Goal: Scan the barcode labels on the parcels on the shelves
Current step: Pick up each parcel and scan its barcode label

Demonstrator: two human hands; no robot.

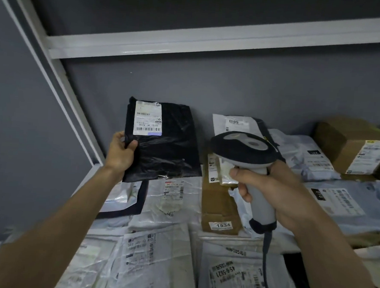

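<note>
Held: left hand [121,149] pinches the lower left edge of a black parcel [162,142], raised upright above the shelf [89,175], white barcode label [148,118] facing out. Right hand [277,193] grips a grey barcode scanner [245,150] just right of it. White mailers [155,264] and a brown box [220,203] lie beneath.

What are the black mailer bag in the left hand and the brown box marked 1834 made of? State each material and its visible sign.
Black mailer bag: apparently thin glossy plastic film, since it wrinkles and glints where the left hand pinches its edge.
Brown box marked 1834: likely corrugated cardboard, matte brown with creased, folded edges and paper labels stuck on.
</note>
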